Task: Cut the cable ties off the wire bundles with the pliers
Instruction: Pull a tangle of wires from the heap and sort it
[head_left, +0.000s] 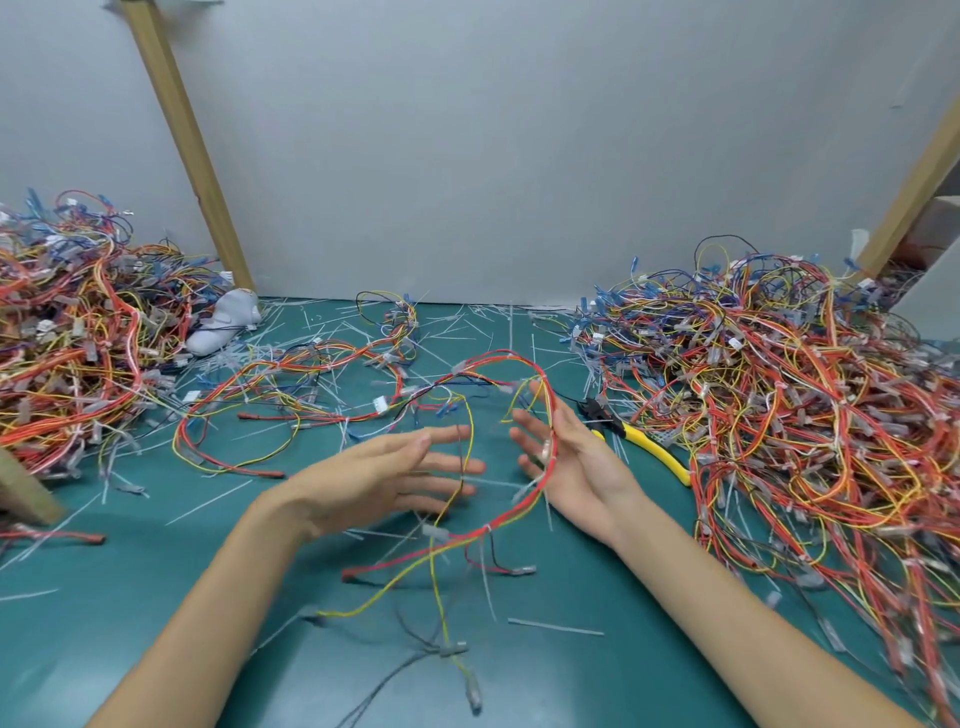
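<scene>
Green matting (156, 597) lies under a red-and-yellow wire bundle (511, 515) draped across the open right hand (569, 454), just left of the pliers (649, 447). Further left, the left hand (395, 467) spreads relaxed fingers, grasping nothing. The sound approach: steady the bundle, fetch the pliers, nip only the tie. Beyond the pliers rises a tangled heap (805, 389).

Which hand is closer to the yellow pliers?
The right hand. It is just left of the pliers, close beside them. The left hand is farther left, with the right hand between it and the pliers.
</scene>
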